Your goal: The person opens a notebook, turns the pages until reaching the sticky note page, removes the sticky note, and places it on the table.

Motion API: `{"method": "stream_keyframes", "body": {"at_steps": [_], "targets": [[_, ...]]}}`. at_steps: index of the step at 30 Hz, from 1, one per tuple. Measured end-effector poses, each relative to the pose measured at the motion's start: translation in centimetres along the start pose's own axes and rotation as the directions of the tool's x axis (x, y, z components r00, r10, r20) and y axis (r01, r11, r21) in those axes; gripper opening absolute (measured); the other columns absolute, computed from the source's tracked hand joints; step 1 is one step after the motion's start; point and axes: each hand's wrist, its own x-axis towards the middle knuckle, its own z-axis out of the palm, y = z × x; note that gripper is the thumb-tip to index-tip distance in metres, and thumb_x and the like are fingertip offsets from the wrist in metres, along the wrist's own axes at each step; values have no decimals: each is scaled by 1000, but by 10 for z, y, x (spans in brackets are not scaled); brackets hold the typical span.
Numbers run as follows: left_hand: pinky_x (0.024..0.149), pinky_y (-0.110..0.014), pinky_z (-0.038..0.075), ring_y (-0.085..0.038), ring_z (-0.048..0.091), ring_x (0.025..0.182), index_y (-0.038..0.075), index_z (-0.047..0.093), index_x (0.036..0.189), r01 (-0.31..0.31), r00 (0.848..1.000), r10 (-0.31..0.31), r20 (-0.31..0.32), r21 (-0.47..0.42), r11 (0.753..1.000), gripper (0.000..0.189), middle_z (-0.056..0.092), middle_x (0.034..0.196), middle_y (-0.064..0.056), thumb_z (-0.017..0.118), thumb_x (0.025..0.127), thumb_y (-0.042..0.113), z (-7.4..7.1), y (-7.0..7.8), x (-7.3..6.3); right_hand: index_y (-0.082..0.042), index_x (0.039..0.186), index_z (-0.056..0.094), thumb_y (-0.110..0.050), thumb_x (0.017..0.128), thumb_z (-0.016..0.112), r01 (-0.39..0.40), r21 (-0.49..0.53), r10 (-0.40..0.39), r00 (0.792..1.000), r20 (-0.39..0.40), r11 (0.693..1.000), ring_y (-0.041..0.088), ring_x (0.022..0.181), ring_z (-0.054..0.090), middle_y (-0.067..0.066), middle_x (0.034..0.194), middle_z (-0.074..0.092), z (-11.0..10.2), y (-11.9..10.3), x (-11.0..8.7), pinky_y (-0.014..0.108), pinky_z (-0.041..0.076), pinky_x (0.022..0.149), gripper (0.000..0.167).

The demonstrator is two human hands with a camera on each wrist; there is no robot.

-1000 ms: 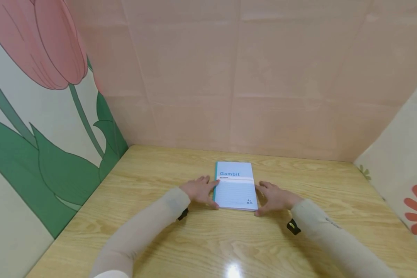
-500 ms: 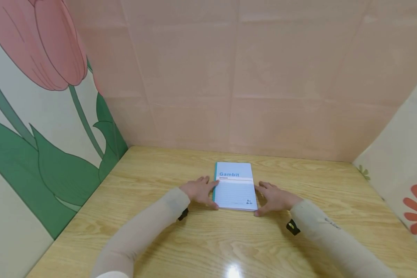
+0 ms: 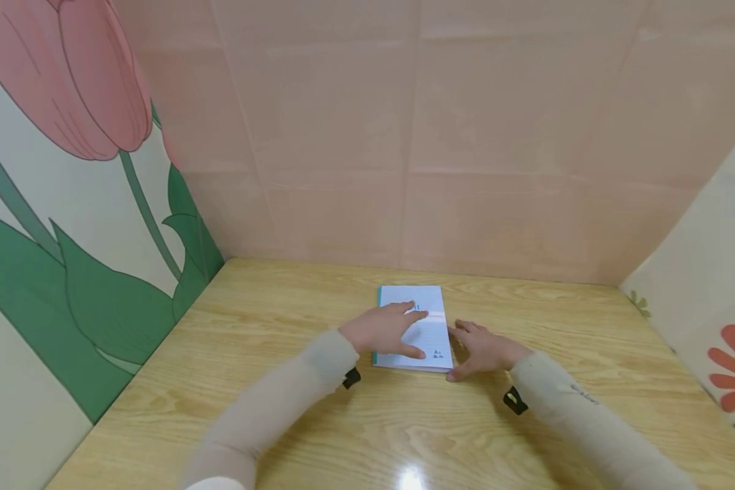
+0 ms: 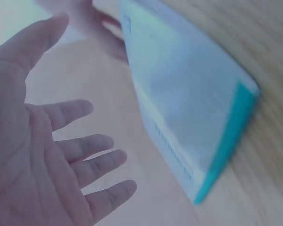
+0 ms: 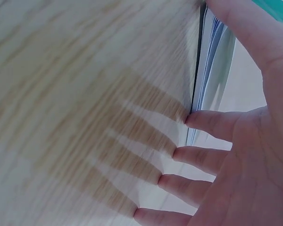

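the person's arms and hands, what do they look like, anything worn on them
The left sleeve and right sleeve are long and pale beige; the right one bears a small dark marking. A small black piece shows at each sleeve end. The left hand and right hand are ungloved.

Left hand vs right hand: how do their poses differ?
The bare left hand hovers over the white, teal-spined paper notebook; the bare right hand is beside its right edge. The left hand's fingers hang clear of the notebook; the right hand's fingertips touch the pale wood-grain table. Both have spread fingers.
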Motion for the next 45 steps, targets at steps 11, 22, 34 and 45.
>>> {"method": "stream_keyframes", "body": {"at_steps": [11, 22, 34, 45], "targets": [[113, -38, 32, -20, 34, 142, 33, 36, 148, -99, 993, 89, 76, 142, 985, 71, 32, 156, -2, 57, 87, 62, 19, 29, 23, 1, 148, 31, -57, 71, 77, 9, 3, -9, 1000, -2, 1000, 56, 136, 23, 34, 152, 22, -2, -3, -3, 72, 26, 102, 107], [109, -42, 38, -20, 40, 137, 36, 37, 147, -95, 992, 74, 105, 213, 973, 68, 35, 154, 0, 59, 88, 59, 26, 39, 34, -1, 149, 31, -57, 71, 78, -5, 17, 5, 1000, 12, 1000, 56, 137, 22, 33, 153, 21, -2, -4, -4, 73, 26, 101, 106], [101, -42, 46, -21, 45, 133, 42, 33, 148, -115, 987, 79, 139, 273, 955, 66, 38, 152, 0, 60, 89, 55, 29, 42, 37, 0, 149, 31, -57, 71, 78, -13, 14, 13, 1000, 19, 1000, 56, 138, 20, 33, 153, 21, -2, -4, -2, 72, 25, 103, 107], [95, -39, 50, -18, 49, 128, 40, 39, 145, -130, 987, 100, 127, 248, 960, 59, 43, 147, 2, 60, 91, 51, 22, 45, 33, 2, 148, 31, -57, 71, 77, -1, 3, 1, 1000, 6, 1000, 56, 137, 21, 33, 152, 21, -2, -4, -3, 72, 25, 102, 107]]}}
